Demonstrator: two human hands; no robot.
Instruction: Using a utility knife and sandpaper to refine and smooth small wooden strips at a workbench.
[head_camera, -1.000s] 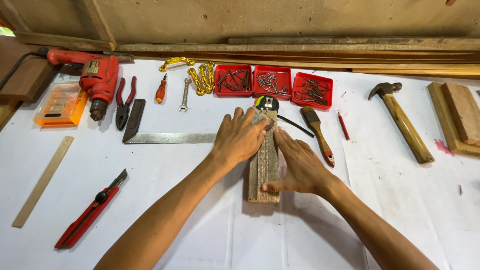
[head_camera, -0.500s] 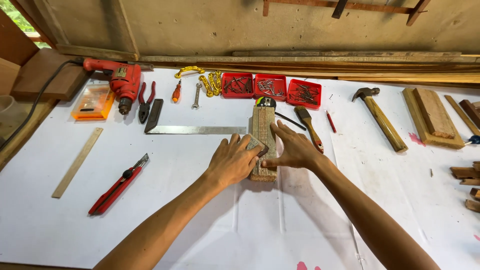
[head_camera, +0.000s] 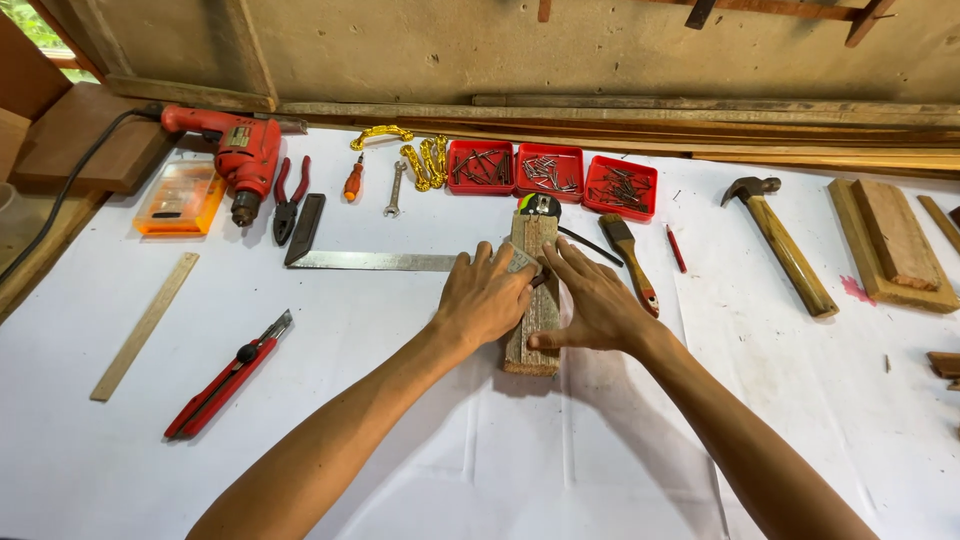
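Head view: weathered wooden block (head_camera: 533, 310) lies mid-counter (head_camera: 400, 420), long axis running away from the person, left hand (head_camera: 485, 300) pressed flat on its left edge and a steel square (head_camera: 380, 261), right hand (head_camera: 598, 305) on its right edge, fingers (head_camera: 570, 262) spread, pinching nothing, both equally near.

The tabletop (head_camera: 400, 420) is covered with white paper. Along the back lie a red drill (head_camera: 238, 150), an orange box (head_camera: 182, 198), red pliers (head_camera: 288, 195), a screwdriver (head_camera: 353, 181), a small wrench (head_camera: 395, 190), a yellow chain (head_camera: 420, 155) and three red trays (head_camera: 548, 172) with nails. In the middle lies a wooden block (head_camera: 533, 300) across a steel square (head_camera: 370, 261). At left lie a wooden ruler (head_camera: 145, 325) and a red cutter (head_camera: 225, 375); at right a brush (head_camera: 632, 262), a red pencil (head_camera: 677, 248), a hammer (head_camera: 782, 243) and wood boards (head_camera: 890, 245).
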